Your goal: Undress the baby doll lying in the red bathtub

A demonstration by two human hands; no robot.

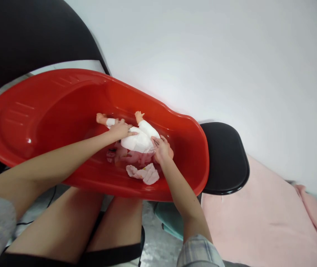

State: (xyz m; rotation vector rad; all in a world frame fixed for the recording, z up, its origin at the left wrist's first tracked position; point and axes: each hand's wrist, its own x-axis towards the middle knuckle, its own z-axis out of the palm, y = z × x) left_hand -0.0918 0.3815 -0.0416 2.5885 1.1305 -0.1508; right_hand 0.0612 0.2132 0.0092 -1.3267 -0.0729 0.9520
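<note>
2 hands work inside a red tub (49,111), both on a doll (139,139) lying near the tub's middle-right floor. The left hand (121,129) lies flat, fingers extended, pressing on the doll's white clothing at the far-left side of its body; it is open and resting rather than closed around anything. The right hand (162,148) sits at the doll's right end with fingers curled, apparently pinching the white fabric or cupping the doll's head; the exact grip is hard to tell.

Progress, as a judgement: the doll is already in the tub and partly undressed or being washed; the white garment still covers the torso and 1 arm. A crumpled pale pink cloth (144,174) lies loose on the tub floor just near of the doll, touching or almost touching it. The floor there looks glossy and pinkish, possibly shallow water, but I cannot tell for sure.

Materials: tub is smooth hard plastic, glossy, elongated oval with a ribbed sloped end at the left and a thick rolled rim. Doll is peach plastic, 2 small limbs sticking up toward the far wall. Garment looks soft, padded, white.

A black round stool (226,159) sits right of the tub, touching its rim. A pink blanket (258,222) spreads at the near right. White wall behind.
</note>
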